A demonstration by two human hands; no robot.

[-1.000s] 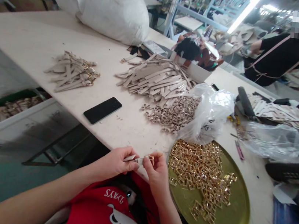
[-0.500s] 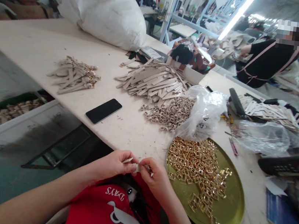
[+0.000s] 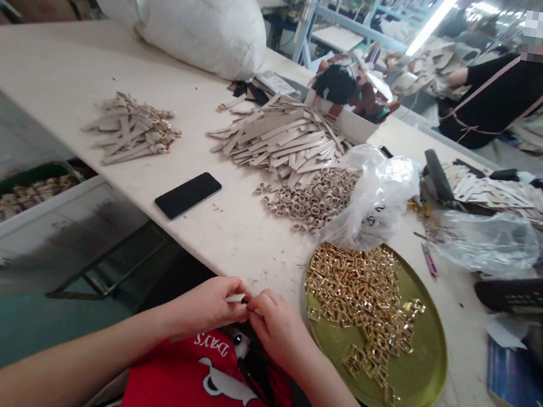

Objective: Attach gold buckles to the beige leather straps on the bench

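Close together at the table's front edge, my two hands meet above the red apron (image 3: 164, 390). My left hand (image 3: 217, 300) is closed on a pale leather strap (image 3: 234, 298), whose light end pokes out between thumb and fingers. My right hand (image 3: 277, 325) pinches at the same spot, fingertips touching those of the left; what it grips is hidden. Right of it lies a green round tray (image 3: 420, 386) with many gold buckles (image 3: 360, 290). Beyond are a heap of small beige leather loops (image 3: 309, 202) and a pile of beige straps (image 3: 281, 137).
A black phone (image 3: 188, 195) lies on the table, with finished-looking buckled straps (image 3: 133, 127) behind it. A clear plastic bag (image 3: 379, 192) stands beside the loops. A pink cutter (image 3: 429, 259) and a blue book (image 3: 523, 387) lie right. Another person (image 3: 498, 100) works behind.
My hands have drawn closer together, and the pale piece that showed between them is now mostly covered by my fingers. The camera view has shifted slightly.
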